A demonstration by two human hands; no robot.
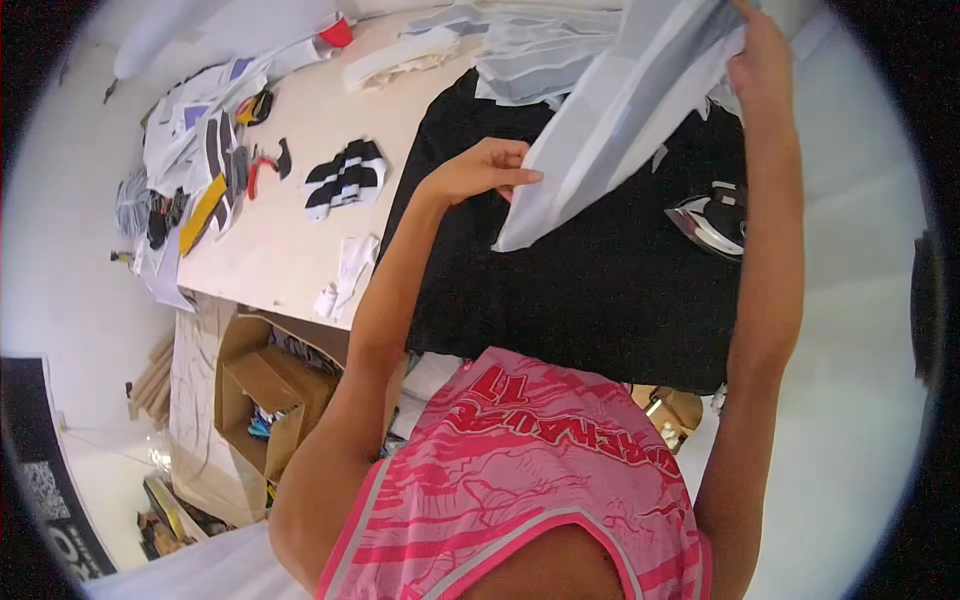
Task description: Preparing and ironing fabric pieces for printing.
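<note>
A long grey-and-white striped fabric piece stretches slantwise above the black cloth on the table. My left hand pinches its left edge near the lower end, thumb over the fabric. Higher up at the right, my right hand is closed on the other end, its fingertips partly out of sight. An iron with a shiny soleplate lies on the black cloth beside my right forearm, which covers part of it. Behind the held piece lies a pile of similar striped fabric.
Left of the black cloth lie a black-and-white fabric piece, red-handled pliers or a similar tool, and a heap of fabric scraps. A red cup is at the far edge. An open cardboard box stands below the table's front edge.
</note>
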